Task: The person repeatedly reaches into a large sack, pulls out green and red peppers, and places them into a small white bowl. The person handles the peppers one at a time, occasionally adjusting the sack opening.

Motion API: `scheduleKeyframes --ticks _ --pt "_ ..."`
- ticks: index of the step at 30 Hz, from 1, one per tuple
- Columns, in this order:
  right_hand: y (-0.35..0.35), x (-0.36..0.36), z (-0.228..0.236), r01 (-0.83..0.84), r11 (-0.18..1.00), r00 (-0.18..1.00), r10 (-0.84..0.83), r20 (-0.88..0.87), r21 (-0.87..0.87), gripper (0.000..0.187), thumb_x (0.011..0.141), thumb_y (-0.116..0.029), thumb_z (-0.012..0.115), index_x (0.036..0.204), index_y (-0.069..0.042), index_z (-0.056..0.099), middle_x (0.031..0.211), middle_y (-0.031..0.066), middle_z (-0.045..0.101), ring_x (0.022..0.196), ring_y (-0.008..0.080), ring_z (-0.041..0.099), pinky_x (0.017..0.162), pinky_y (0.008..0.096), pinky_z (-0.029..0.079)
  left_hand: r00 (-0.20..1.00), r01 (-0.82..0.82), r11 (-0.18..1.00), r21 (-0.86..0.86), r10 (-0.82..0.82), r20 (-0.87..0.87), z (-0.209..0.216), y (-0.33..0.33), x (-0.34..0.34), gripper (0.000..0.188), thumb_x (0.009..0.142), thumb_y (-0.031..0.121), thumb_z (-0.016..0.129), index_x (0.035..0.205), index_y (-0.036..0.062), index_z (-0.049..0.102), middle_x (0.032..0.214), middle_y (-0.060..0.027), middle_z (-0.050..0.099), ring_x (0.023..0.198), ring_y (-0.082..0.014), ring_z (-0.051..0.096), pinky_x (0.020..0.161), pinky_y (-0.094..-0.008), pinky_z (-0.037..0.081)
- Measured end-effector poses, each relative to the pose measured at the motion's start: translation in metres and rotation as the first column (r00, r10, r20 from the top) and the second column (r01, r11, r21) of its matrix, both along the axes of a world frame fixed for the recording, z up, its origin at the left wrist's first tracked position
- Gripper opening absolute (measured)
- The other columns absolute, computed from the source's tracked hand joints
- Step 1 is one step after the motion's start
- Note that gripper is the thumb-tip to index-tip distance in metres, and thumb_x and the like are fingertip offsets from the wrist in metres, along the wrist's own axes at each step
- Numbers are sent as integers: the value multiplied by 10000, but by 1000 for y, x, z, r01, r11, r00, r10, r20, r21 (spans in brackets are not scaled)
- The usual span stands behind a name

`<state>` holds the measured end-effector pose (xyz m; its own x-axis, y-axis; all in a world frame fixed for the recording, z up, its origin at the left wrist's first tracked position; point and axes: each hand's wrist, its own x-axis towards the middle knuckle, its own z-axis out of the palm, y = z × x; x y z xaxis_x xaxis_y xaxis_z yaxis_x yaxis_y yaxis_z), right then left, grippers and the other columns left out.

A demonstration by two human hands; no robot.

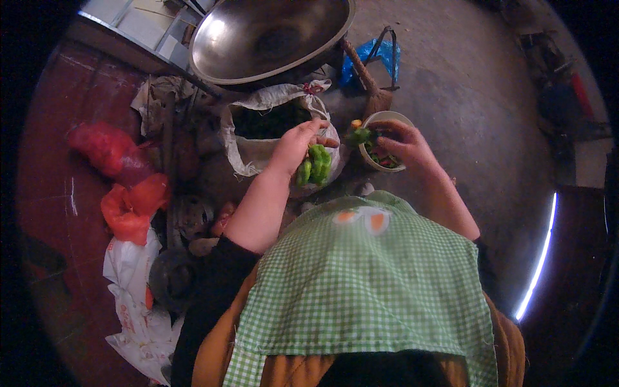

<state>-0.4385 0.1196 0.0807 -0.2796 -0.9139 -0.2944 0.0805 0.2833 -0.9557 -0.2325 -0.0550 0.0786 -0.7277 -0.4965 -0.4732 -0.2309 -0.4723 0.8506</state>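
My left hand (295, 145) grips a bunch of green peppers (316, 165) just in front of an open white sack (258, 138) whose dark inside holds more greens. My right hand (401, 143) reaches over a small white bowl (387, 117) on the ground and holds a green pepper piece (360, 135) at the bowl's left rim. The bowl has green and red pieces in it. A green checked apron (380, 284) covers my lap below both hands.
A big metal wok (271, 35) sits at the top. Red plastic bags (119, 174) and a white printed bag (138, 309) lie on the left beside dark round pots (174, 277). A blue bag (377, 55) and wooden handle (364, 74) are behind the bowl. Grey concrete floor (477, 116) spreads right.
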Motion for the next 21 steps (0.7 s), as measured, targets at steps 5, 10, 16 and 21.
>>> scheduleKeyframes --ticks 5,10,16,21 --pt "2 -8 -13 82 994 650 3 -760 74 373 888 -202 662 1222 -46 602 1045 63 651 900 134 617 799 296 507 970 -245 943 226 239 54 -3 -2 -6 430 997 420 423 1144 50 585 930 -134 693 745 -190 653 684 -310 526" --pt "-25 40 10 -159 979 982 170 78 -129 487 895 -250 680 1284 -7 515 979 83 659 828 137 600 730 278 497 971 -228 943 243 240 -20 -3 10 -24 449 978 478 446 1193 98 547 945 -107 637 851 -199 619 756 -351 522" --pt "-38 52 17 139 973 957 -84 277 -186 343 902 -98 646 1210 -9 525 961 59 638 791 106 590 672 258 500 942 -84 968 236 154 -297 10 17 -13 447 923 283 610 1297 92 457 1127 -98 574 1014 -195 579 861 -345 495" --pt "-41 59 14 18 974 998 -2 68 -226 250 887 -38 632 1117 -1 542 1010 54 622 843 110 596 738 257 502 967 -103 959 264 158 -199 12 27 7 391 872 47 635 1244 57 516 1097 -64 598 1004 -164 588 886 -337 488"
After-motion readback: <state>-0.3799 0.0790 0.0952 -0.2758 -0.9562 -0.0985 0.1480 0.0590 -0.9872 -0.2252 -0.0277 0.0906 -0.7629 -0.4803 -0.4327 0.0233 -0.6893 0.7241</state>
